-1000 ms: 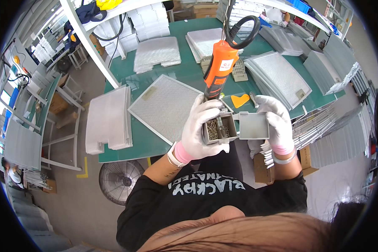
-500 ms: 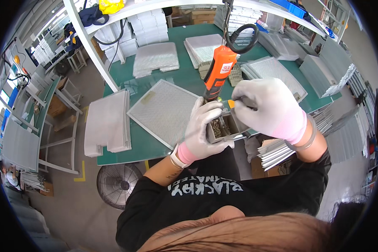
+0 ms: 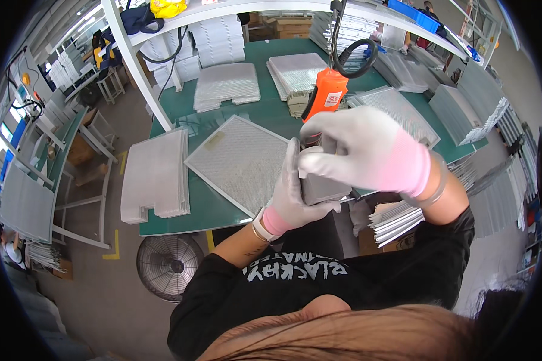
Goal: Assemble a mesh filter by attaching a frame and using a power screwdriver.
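My left hand (image 3: 286,195), in a white glove with a pink cuff, grips a small grey compartment box (image 3: 325,190) above the bench's near edge. My right hand (image 3: 367,147), gloved alike, is bent over the box's top with its fingers curled, hiding the compartments. What those fingers hold, if anything, is hidden. An orange electric screwdriver (image 3: 329,93) hangs just beyond; my right hand covers its lower end. A framed mesh panel (image 3: 241,159) lies on the green bench (image 3: 208,225), left of the box.
Stacks of pale panels lie on the bench at left (image 3: 155,174), at the back (image 3: 226,87) and at right (image 3: 397,111). A white shelf frame (image 3: 135,66) rises at the bench's left. A floor fan (image 3: 171,265) stands below the near edge.
My right hand has moved left across the box and covers the compartments, where screws showed before. The screwdriver appears slightly farther right in view.
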Demonstrator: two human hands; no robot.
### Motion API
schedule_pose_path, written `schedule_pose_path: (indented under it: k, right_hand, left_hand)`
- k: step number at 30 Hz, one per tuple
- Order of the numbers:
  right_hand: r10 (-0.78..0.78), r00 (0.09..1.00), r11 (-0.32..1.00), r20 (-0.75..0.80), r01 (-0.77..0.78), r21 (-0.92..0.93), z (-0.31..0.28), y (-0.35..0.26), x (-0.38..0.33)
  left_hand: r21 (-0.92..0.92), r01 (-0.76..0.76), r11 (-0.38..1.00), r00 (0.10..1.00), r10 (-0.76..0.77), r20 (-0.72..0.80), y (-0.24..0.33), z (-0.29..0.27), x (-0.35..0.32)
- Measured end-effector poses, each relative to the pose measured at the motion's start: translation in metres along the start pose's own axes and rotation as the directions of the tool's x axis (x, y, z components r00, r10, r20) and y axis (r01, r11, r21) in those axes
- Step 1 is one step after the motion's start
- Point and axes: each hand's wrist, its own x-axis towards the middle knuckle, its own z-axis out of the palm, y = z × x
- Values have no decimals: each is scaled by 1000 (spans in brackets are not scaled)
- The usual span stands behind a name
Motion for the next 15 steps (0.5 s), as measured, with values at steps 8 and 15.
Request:
schedule_pose_path:
  k: [8, 15]
  right_hand:
    - [-179, 981, 976, 79, 167, 141, 26, 47, -32]
    - [-247, 959, 839, -138, 283, 464, 65, 73, -41]
  left_hand:
    - [-131, 161, 978, 980, -174, -95, -2, 2, -9]
    - [-296, 137, 945, 977, -179, -117, 1, 0, -11]
